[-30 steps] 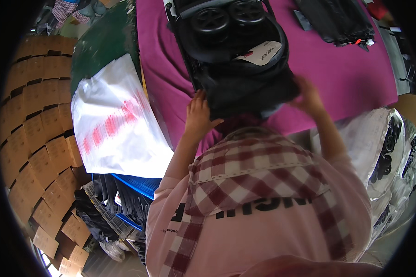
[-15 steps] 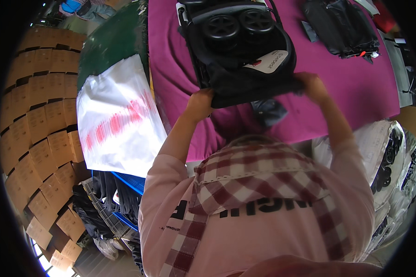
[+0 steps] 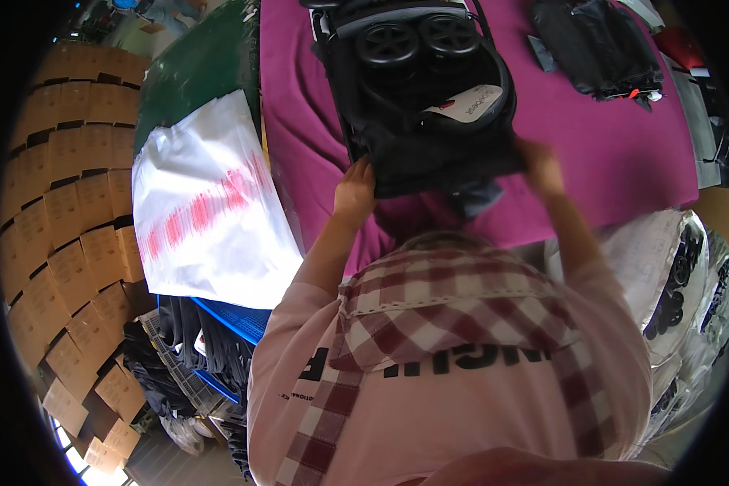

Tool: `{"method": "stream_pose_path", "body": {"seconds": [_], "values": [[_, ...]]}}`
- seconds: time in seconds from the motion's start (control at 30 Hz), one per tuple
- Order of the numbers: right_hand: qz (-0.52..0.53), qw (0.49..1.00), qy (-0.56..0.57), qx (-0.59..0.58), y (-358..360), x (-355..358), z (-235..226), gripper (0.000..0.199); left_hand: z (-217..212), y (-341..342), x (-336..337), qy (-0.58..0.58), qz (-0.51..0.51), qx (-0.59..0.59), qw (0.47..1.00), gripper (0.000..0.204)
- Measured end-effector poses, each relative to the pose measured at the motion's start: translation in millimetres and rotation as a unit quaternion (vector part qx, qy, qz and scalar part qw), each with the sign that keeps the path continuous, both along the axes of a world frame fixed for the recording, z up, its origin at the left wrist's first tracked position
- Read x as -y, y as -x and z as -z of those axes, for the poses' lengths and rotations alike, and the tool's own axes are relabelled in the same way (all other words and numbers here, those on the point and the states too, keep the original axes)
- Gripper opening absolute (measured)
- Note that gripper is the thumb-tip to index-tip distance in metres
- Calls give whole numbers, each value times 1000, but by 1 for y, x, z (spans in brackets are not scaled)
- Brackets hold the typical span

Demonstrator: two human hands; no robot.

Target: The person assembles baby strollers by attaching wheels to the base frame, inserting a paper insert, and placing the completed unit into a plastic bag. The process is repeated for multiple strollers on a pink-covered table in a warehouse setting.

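A black folded stroller point(image 3: 437, 158) lies on the magenta-covered table in front of me, its dark wheels point(image 3: 387, 44) turned upward. A white tag point(image 3: 471, 104) with a red mark rests on its fabric. My left hand point(image 3: 355, 194) is closed on the near left corner of the fabric, fingertips against its edge. At the near right corner my right hand point(image 3: 544, 168) grips the same fabric; it is slightly blurred and its fingertips are hidden behind the cloth. Partly under the near edge sits a small dark object point(image 3: 476, 199), its kind unclear.
A white plastic bag point(image 3: 211, 202) with red print lies at the left, over a blue crate point(image 3: 243, 320). Folded black fabric pieces point(image 3: 599, 49) are at the table's far right. Stacked cartons point(image 3: 73, 211) fill the left; wrapped bundles point(image 3: 664, 275) stand at the right.
The fabric's near edge has come slightly down toward me and hangs straighter. My right hand has moved a little nearer with it, and my left hand's fingers now point more forward.
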State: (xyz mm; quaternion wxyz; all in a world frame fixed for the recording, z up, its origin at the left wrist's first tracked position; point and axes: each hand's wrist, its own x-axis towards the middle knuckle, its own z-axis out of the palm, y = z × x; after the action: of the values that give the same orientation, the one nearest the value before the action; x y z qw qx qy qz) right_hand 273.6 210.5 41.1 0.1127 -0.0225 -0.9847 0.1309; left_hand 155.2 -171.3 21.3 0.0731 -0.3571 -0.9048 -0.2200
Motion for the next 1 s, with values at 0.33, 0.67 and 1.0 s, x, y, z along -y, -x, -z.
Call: {"method": "stream_pose_path", "body": {"seconds": [0.33, 0.67, 1.0], "values": [[-64, 989, 75, 113, 58, -25, -57, 23, -47, 53, -14, 133, 75, 141, 978, 33], [54, 987, 148, -5, 19, -30, 19, 62, -1, 19, 11, -46, -99, 131, 985, 71], [99, 950, 250, 160, -158, 58, 216, 20, 44, -21, 223, 184, -475, 186, 840, 73]]}}
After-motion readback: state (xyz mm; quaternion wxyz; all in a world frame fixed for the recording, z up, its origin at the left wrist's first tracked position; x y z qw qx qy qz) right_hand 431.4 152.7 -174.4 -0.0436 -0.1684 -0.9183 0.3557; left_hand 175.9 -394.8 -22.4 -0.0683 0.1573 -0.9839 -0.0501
